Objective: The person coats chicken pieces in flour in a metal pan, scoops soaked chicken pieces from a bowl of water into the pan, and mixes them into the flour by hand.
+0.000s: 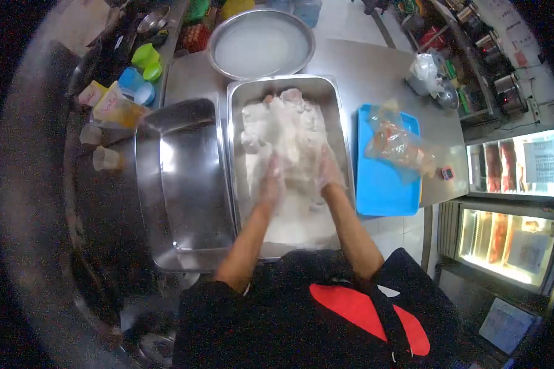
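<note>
A deep steel tray [345, 138] in front of me holds white flour [295, 227] and a heap of flour-coated pieces [289, 120], perhaps meat. Both of my hands are inside it, dusted white and blurred by motion. My left hand [272, 181] is at the near left side of the heap, fingers pointing away from me. On the heap's right side, my right hand [329, 169] has its fingers stretched forward, palm turned inward. Loose flour lies between the hands, and neither appears closed on a piece. Some fingertips are hard to make out against the flour.
A second steel tray [194, 215] adjoins on the left. Behind stands a round steel basin [261, 46] of cloudy liquid. To the right, a blue tray [381, 194] bears a clear plastic bag [400, 144] with food inside. A small timer [447, 173] is near the table's right edge.
</note>
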The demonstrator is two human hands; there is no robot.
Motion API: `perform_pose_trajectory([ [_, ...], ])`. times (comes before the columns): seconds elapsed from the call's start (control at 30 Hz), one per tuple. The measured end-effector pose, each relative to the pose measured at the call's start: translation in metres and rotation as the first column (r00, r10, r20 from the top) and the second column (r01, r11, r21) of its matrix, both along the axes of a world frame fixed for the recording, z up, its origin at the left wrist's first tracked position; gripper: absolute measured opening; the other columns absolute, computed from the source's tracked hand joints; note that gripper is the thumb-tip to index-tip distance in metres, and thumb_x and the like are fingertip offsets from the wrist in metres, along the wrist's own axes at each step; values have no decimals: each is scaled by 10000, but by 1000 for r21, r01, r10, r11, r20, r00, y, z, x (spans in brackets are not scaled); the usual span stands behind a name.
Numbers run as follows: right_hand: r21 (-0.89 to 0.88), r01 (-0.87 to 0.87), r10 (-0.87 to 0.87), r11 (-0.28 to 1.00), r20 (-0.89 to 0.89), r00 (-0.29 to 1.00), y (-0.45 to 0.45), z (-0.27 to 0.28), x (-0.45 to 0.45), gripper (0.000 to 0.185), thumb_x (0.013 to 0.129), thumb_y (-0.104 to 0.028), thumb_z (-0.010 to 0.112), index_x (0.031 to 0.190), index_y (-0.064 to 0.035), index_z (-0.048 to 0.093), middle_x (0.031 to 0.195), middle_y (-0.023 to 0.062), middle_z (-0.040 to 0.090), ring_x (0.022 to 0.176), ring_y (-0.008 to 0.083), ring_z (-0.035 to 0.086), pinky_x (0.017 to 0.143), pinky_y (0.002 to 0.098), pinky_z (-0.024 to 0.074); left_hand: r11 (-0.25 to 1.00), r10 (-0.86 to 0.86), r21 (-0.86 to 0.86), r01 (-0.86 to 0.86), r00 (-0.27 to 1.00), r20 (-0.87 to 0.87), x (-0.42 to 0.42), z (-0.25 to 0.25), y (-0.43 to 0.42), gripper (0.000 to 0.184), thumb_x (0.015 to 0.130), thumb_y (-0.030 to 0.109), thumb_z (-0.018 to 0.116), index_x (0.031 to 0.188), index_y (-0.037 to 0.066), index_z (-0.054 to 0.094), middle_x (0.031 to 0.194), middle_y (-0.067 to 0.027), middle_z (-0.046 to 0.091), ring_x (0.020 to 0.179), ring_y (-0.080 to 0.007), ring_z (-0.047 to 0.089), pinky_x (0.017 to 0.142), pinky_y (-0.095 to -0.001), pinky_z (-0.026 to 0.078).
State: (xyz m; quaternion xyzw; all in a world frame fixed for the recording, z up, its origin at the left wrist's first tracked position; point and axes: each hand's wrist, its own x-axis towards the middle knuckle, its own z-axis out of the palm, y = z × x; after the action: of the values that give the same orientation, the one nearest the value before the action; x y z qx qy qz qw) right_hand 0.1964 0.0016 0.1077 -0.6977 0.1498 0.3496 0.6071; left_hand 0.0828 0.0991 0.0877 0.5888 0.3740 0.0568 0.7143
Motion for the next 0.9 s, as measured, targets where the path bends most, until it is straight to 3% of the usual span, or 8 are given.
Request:
perform_pose_trajectory([
  [0.03,-34,-81,86,996,165,982,-15,-27,4,610,886,-471,416,1306,-31,376,1340,109,370,1128,223,433,958,322,312,947,-36,310,85,987,-159,-4,-21,10,503,900,107,304,1387,62,188,1409,-92,277,1221,-224,367,1021,-291,283],
  [0.13,10,-120,109,993,344,933,-50,-84,-5,597,893,-446,412,1312,-24,357,1337,108,371,1145,210,399,971,318,286,914,-7,403,43,996,-90,-15,-58,39,523,901,196,303,1390,62,175,1419,-98,249,1247,-229,325,1035,-297,248],
  [0.4,381,315,-259,869,-191,947,35,-55,-21,579,919,-413,336,1355,-39,262,1405,93,270,1275,185,225,1055,321,148,943,-331,-16,333,928,-171,41,-60,55,640,903,434,300,1399,61,142,1446,-115,174,1316,-242,213,1072,-312,154],
  [0.5,455,233,-193,859,-134,972,54,-4,-1,574,928,-400,308,1372,-45,227,1430,87,232,1323,175,160,1087,322,96,985,-134,162,51,821,555,37,-82,52,568,903,302,332,1389,53,175,1426,-118,235,1318,-250,211,1089,-327,97],
  [0.6,491,27,-85,871,96,992,56,-41,45,596,907,-447,359,1319,-18,328,1328,138,367,1218,238,343,1022,334,258,991,65,-98,88,322,944,50,-60,71,512,898,196,354,1368,37,230,1408,-112,281,1319,-236,209,1095,-364,106],
  [0.73,219,-366,272,905,363,891,70,-80,145,486,929,-363,360,1278,-27,399,1182,114,496,1094,220,458,953,325,341,981,-98,194,9,886,454,110,-138,156,558,881,363,329,1327,31,297,1339,-130,349,1261,-262,289,1073,-367,165],
  [0.83,-41,-456,438,889,362,823,90,-113,183,460,935,-333,349,1297,-50,380,1210,94,478,1125,218,432,976,321,308,885,-215,397,245,969,-117,154,-206,196,632,868,488,310,1297,26,348,1287,-144,400,1217,-282,349,1057,-370,209],
  [0.9,-280,-494,566,823,342,750,95,-128,182,463,938,-323,332,1326,-70,344,1286,83,425,1190,214,381,1018,316,257,949,-203,263,174,975,87,173,-239,193,624,899,452,276,1311,-16,300,1322,-128,360,1230,-287,329,1067,-376,196],
])
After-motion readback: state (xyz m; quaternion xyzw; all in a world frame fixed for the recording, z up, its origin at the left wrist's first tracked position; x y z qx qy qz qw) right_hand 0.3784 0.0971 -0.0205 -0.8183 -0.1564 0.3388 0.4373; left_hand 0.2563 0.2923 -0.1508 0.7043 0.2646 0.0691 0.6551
